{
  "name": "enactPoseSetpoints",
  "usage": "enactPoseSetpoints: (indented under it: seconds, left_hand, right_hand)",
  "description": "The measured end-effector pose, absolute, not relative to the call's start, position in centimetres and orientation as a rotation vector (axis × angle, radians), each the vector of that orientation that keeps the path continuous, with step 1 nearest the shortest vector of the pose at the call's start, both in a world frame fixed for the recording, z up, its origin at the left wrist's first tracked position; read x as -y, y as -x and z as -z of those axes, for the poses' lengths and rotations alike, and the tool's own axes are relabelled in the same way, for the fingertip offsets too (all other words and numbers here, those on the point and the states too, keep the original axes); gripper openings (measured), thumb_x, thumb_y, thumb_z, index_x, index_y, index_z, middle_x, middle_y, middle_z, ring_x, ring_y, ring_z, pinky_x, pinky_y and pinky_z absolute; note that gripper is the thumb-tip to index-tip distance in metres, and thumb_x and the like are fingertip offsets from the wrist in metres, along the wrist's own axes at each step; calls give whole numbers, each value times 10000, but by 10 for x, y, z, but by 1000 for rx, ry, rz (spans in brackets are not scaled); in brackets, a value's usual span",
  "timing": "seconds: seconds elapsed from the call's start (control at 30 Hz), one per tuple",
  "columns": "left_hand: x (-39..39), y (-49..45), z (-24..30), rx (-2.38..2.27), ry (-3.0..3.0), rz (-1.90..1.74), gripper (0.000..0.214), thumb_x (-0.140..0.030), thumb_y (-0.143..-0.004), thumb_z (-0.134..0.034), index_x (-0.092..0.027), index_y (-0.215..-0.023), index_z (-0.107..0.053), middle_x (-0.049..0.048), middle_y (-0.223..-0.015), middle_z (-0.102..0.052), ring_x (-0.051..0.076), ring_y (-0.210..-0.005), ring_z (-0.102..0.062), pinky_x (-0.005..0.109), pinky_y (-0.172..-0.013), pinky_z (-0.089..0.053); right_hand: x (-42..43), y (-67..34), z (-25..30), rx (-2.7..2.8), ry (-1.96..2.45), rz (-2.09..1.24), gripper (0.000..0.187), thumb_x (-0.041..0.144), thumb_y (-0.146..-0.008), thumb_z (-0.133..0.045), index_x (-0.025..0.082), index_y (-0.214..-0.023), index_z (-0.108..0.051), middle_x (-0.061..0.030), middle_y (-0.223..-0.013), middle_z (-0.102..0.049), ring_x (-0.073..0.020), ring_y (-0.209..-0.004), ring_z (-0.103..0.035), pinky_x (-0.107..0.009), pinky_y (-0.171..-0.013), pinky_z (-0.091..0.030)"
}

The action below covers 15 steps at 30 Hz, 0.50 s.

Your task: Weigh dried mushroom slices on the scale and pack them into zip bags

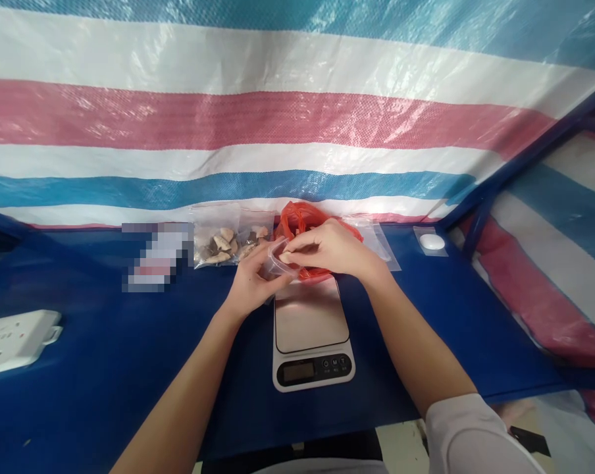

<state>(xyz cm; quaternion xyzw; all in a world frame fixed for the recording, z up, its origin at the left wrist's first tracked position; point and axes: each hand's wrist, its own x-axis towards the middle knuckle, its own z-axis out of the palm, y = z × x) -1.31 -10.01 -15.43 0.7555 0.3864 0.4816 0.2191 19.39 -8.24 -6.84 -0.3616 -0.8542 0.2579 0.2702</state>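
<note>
My left hand [255,280] grips a clear plastic bag [276,262] by its mouth, thumb and fingers spreading it apart. At that opening, my right hand [330,247] pinches a small pale dried piece [286,257]. Behind and below my right hand lies a red plastic bag [297,217], partly covered by it. Just in front of both hands sits a white kitchen scale [311,316] with a dark display and buttons along its near edge. To the left stands a clear bag of dried pieces [221,247], with a second filled bag [253,238] beside it.
Flat clear bags [384,247] lie right of the red bag. Farther right is a white oval object [432,242] on a small clear packet. A white power strip [18,339] rests at the left of the blue table [129,368]. Striped sheeting [228,118] hangs behind.
</note>
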Motion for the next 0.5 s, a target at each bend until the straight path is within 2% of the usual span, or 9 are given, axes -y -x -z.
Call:
enactPoseSetpoints:
  seconds: [0.07, 0.13, 0.23, 0.33, 0.5]
  left_hand:
    - [100, 13, 156, -1046, -2111, -1337, 564, -368, -781, -829, -190, -1296, -685, 119, -1284, -720, 292, -1194, -676, 437, -1075, -515]
    - [100, 13, 156, -1031, -2124, -1339, 546, -353, -781, -825, -186, -1283, -691, 123, -1282, -721, 290, -1180, -683, 435, -1063, -523]
    - [99, 13, 156, -1030, -2129, -1337, 509, -345, -786, -815, -185, -1256, -705, 122, -1278, -723, 287, -1163, -690, 433, -1050, -530]
    - [99, 13, 155, -1020, -2119, -1343, 499, -345, -785, -817, -186, -1245, -708, 115, -1248, -734, 276, -1138, -697, 417, -1023, -543]
    - [99, 10, 154, -1016, -2085, -1382, 476, -366, -784, -826, -200, -1216, -717, 98, -1211, -742, 260, -1107, -699, 409, -1011, -544]
  right_hand:
    - [84, -187, 72, 2408, 997, -527, 201, 211, -901, -657, 192, -742, -779, 31, -591, -642, -84, -536, -437, -263, -599, -353]
    - [84, -182, 75, 2483, 988, -445, 237, 168, -903, -626, 197, -704, -752, 35, -582, -616, -86, -537, -419, -273, -611, -331]
    - [84, -179, 77, 2505, 965, -477, 210, 150, -897, -622, 216, -755, -763, 32, -643, -653, -92, -572, -478, -265, -640, -345]
    - [84, -181, 75, 2456, 965, -592, 182, 168, -899, -643, 246, -903, -808, 23, -747, -733, -104, -637, -575, -246, -692, -402]
    - [85, -191, 70, 2264, 923, -821, 228, 292, -918, -668, 238, -1090, -808, 0, -894, -801, -129, -709, -664, -249, -738, -495]
